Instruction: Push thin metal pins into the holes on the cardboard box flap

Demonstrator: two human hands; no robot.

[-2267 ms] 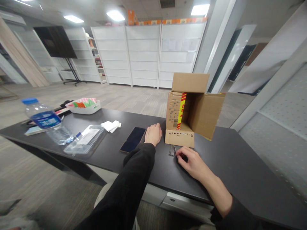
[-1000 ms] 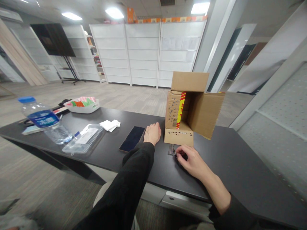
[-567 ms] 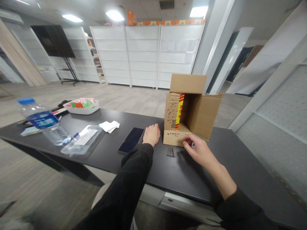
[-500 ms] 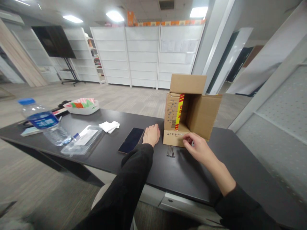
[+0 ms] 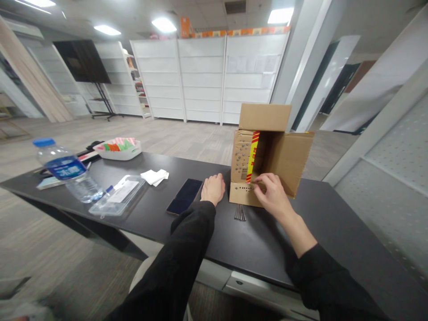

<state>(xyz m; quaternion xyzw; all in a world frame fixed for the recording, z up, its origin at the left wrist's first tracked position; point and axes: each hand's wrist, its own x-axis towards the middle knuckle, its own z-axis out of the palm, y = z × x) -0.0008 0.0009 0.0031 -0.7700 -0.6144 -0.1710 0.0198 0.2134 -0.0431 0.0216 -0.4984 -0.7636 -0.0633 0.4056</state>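
An open cardboard box (image 5: 242,154) with a yellow and red tape strip stands on its side on the dark table. Several small round marks or studs dot its left panel, and a row of holes runs along the low front flap (image 5: 239,192). At that flap's right part, my right hand (image 5: 272,194) is closed in a pinch; what its fingertips hold is too small to make out. My left hand (image 5: 213,189) lies palm down on the table, left of the box and beside a dark phone (image 5: 185,196). Several nails (image 5: 240,213) lie side by side before the flap.
Left of the phone are folded white tissues (image 5: 155,177), a clear plastic case (image 5: 117,196) and a tilted water bottle (image 5: 68,171). A white tray (image 5: 118,154) with colourful contents is farther back. The table's front edge has a drawer (image 5: 264,290) below it.
My right hand has moved slightly up and inward at the box's front flap, with its fingers still pinched. My left hand stays by the phone. The view has shifted slightly.
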